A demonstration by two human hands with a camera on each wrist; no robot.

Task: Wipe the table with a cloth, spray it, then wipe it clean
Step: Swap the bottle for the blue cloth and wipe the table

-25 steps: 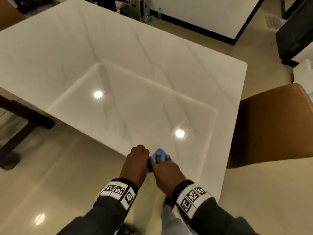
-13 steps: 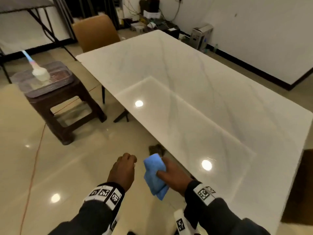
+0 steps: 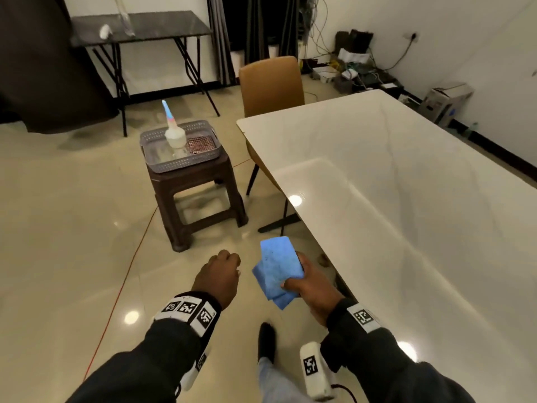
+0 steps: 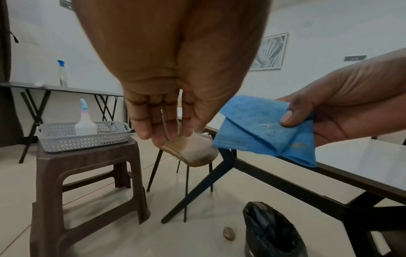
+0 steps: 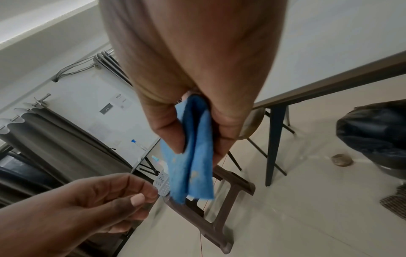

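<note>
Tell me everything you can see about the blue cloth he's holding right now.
The blue cloth is a thin, soft-looking sheet, folded over into several layers, with a few small tan specks on it. The right hand holds it in the air beside the edge of the white table, above the floor, thumb on one face and fingers on the other. Its free corners hang loose past the grip. The left hand is close by but apart from it; nothing else touches it.

Basket [image 3: 180, 162] on stool [image 3: 200, 199], left of table [image 3: 406, 184]
</note>
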